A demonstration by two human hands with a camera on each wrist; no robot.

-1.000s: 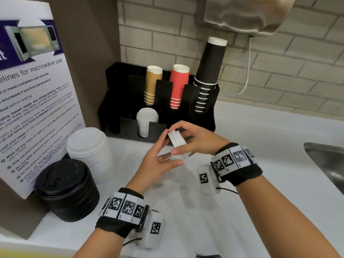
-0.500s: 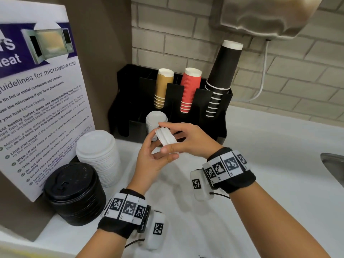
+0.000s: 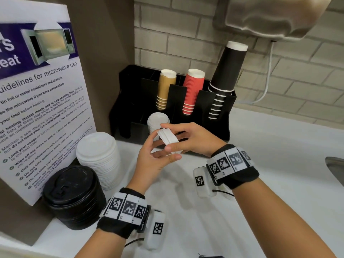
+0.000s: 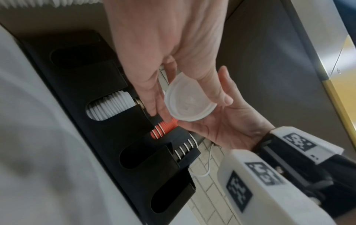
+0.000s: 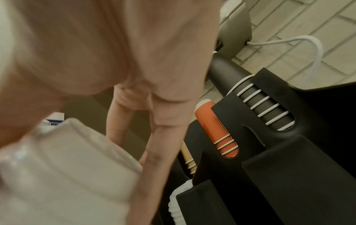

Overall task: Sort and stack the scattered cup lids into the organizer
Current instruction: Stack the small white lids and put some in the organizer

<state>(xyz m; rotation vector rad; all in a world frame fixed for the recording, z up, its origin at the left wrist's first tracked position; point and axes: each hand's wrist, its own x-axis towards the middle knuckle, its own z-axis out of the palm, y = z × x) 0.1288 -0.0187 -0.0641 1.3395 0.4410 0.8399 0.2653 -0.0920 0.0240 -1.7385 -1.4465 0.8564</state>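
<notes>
Lids (image 3: 168, 140), small and white, sit as a short stack held on edge between both hands above the worktop (image 3: 260, 174), just in front of the organizer (image 3: 219, 118). Largest to smallest, we see: the worktop; the microwave sign (image 3: 41, 101) along its left edge; the black organizer against the back wall, holding tan cups (image 3: 164, 88), red cups (image 3: 192, 90) and black cups (image 3: 226, 75) in its rear slots and a white lid stack (image 3: 157, 119) in a front slot; a white pile (image 3: 97, 155) and a black pile (image 3: 72, 196) of larger lids near the worktop's left edge. Our right hand (image 3: 193, 139) pinches the held lids, thumb under, fingers over. Our left hand (image 3: 150, 161) curls round their lower rim, thumb and forefinger touching them; the left wrist view shows the hollow underside (image 4: 189, 102).
</notes>
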